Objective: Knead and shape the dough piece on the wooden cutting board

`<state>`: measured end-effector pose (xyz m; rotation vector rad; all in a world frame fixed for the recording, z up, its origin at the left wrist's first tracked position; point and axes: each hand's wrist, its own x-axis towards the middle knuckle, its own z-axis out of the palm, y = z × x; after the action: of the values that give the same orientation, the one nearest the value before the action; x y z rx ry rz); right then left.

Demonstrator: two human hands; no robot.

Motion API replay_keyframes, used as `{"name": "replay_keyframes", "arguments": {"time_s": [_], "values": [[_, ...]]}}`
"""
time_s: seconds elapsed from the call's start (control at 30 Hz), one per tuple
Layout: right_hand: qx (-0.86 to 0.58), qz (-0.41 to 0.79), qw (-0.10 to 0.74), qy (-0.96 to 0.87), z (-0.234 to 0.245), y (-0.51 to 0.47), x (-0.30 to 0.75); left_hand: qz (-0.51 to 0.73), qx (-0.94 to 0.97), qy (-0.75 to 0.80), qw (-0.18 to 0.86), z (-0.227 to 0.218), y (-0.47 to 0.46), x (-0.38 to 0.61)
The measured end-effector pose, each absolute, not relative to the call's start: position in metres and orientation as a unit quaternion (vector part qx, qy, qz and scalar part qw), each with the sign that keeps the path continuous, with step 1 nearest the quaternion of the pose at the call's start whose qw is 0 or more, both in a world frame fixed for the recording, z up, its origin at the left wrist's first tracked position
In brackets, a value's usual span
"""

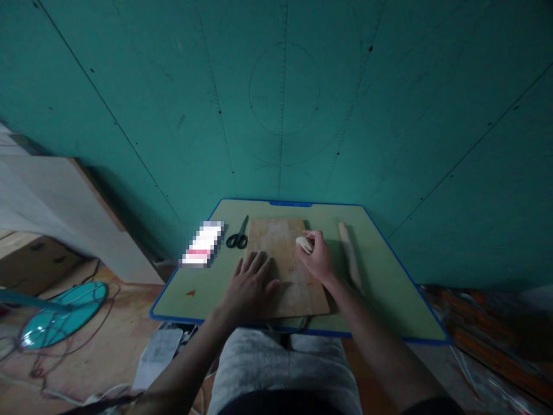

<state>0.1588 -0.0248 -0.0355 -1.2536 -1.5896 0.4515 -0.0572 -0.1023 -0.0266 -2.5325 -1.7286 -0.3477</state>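
Dough lump (304, 244): pinched in the right hand (318, 260) over the wooden board (283, 253), well right of the left hand (253, 283), which is laid flat, fingers spread, on that board.

Board (283, 253) flanked tight: scissors (238, 237) left, rolling pin (351, 256) right. Table's (389, 288) right edge and near-left corner open.

Left hand (252, 282): palm down, fingers spread and flat, forearm reaching forward from lower left. Right hand (318, 256): fingers curled closed in a loose grasp, knuckles up, forearm extended from lower right. Hands near, not touching.
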Motion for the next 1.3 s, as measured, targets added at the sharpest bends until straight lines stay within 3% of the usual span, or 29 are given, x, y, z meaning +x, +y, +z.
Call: {"name": "replay_keyframes", "arguments": {"time_s": [0.17, 0.5, 0.7, 0.87, 1.03, 1.3], "values": [[-0.524, 0.214, 0.51, -0.647, -0.027, -0.026, 0.164, -0.12, -0.744, -0.657, 0.009, -0.024, -0.103, -0.062], [-0.502, 0.396, 0.588, -0.496, -0.021, -0.018, 0.172, -0.175, -0.814, -0.551, -0.055, -0.032, -0.104, -0.035], [-0.5, 0.445, 0.581, -0.463, -0.012, -0.019, 0.175, -0.162, -0.796, -0.582, -0.037, -0.028, -0.089, -0.064], [-0.501, 0.39, 0.542, -0.55, -0.005, -0.026, 0.155, -0.187, -0.769, -0.608, -0.068, -0.037, -0.096, -0.067], [-0.469, 0.352, 0.444, -0.678, -0.003, -0.044, 0.11, -0.193, -0.791, -0.576, -0.072, -0.042, -0.109, -0.058], [-0.466, 0.051, 0.321, -0.823, -0.006, -0.033, 0.077, -0.25, -0.781, -0.564, -0.096, -0.04, -0.112, -0.053]]}}
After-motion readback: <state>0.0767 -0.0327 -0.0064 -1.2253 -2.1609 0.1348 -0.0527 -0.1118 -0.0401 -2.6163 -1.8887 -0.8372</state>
